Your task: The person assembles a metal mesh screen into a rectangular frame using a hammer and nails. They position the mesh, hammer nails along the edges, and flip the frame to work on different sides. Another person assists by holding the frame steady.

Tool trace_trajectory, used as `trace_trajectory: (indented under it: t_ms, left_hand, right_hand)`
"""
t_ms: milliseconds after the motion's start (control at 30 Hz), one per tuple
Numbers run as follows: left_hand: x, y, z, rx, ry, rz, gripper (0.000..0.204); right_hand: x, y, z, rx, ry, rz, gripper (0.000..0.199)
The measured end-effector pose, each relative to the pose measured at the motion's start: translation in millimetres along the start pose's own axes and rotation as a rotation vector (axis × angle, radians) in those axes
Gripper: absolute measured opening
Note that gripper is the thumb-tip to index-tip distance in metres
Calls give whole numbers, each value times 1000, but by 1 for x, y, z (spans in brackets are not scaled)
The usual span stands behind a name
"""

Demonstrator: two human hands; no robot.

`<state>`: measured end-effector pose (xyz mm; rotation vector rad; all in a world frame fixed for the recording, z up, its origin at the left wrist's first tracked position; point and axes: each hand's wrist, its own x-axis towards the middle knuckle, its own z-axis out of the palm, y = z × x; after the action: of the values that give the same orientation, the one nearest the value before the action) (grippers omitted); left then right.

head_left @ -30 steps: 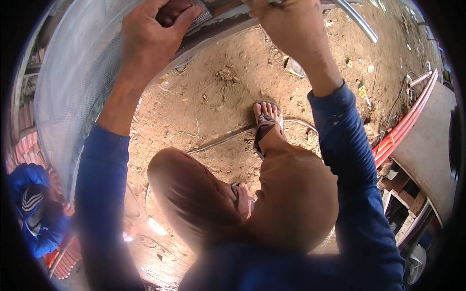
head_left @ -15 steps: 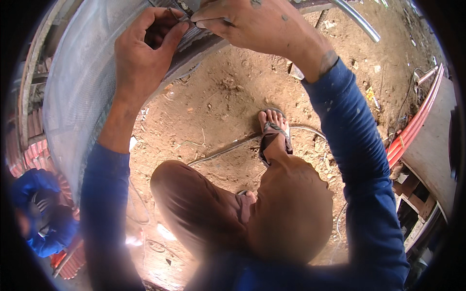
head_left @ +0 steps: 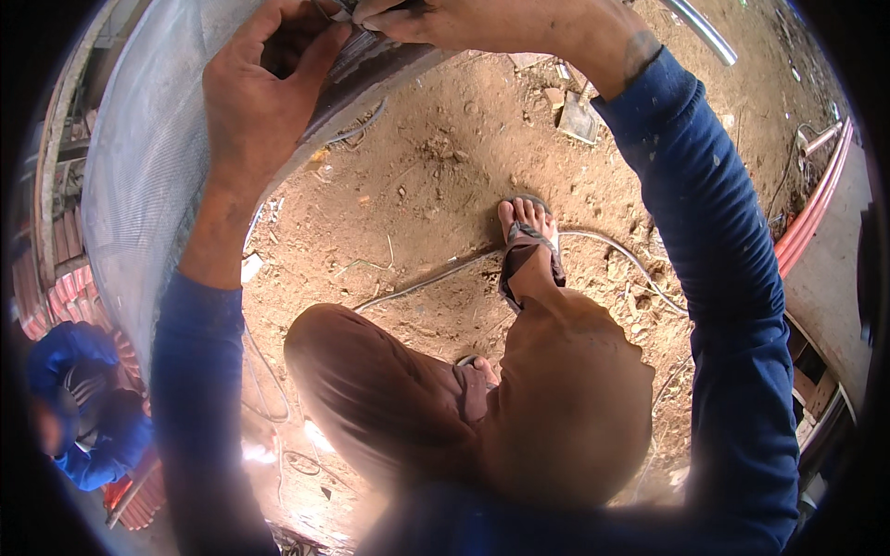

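At the top edge my left hand [head_left: 264, 97] is closed, thumb and fingers pinching what looks like a thin piece of wire [head_left: 336, 13]. My right hand [head_left: 501, 23] is closed right beside it, fingertips pressed together; whatever they grip is hidden. Both hands meet over a dark bar [head_left: 375, 69] that runs along the edge of a grey mesh sheet [head_left: 148, 157]. The sheet spreads away to the left of my left forearm. The upper ends of both hands are cut off by the frame.
Dirt ground [head_left: 417, 176] with scraps and a cable [head_left: 426, 283] lies below, my sandalled foot beside the cable. A metal tube [head_left: 700, 32] juts in at upper right. Red tubes [head_left: 816, 218] and a board [head_left: 830, 287] stand right. Another person in blue [head_left: 93, 398] crouches lower left.
Both hands appear slightly higher in the picture, still together at the bar. My right forearm has shifted a little to the right.
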<state>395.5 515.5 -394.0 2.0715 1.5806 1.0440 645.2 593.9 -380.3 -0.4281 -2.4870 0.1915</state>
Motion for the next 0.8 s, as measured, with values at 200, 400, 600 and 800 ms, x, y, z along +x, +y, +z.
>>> trace_trajectory:
  t_ms: [200,400,600,800]
  left_hand:
    - [0,-6,-1,-109,-26,28,19]
    - [1,-8,-3,-117,-42,41,19]
    - [1,-6,-5,-121,-51,33,18]
    - [1,-3,0,-129,-18,43,17]
  right_hand:
    - [1,-4,-3,-33,-13,11,16]
    - [3,-9,-5,-5,-7,68,14]
    - [7,-15,-8,-26,-57,226,22]
    - [9,-20,-10,-15,-81,294,22]
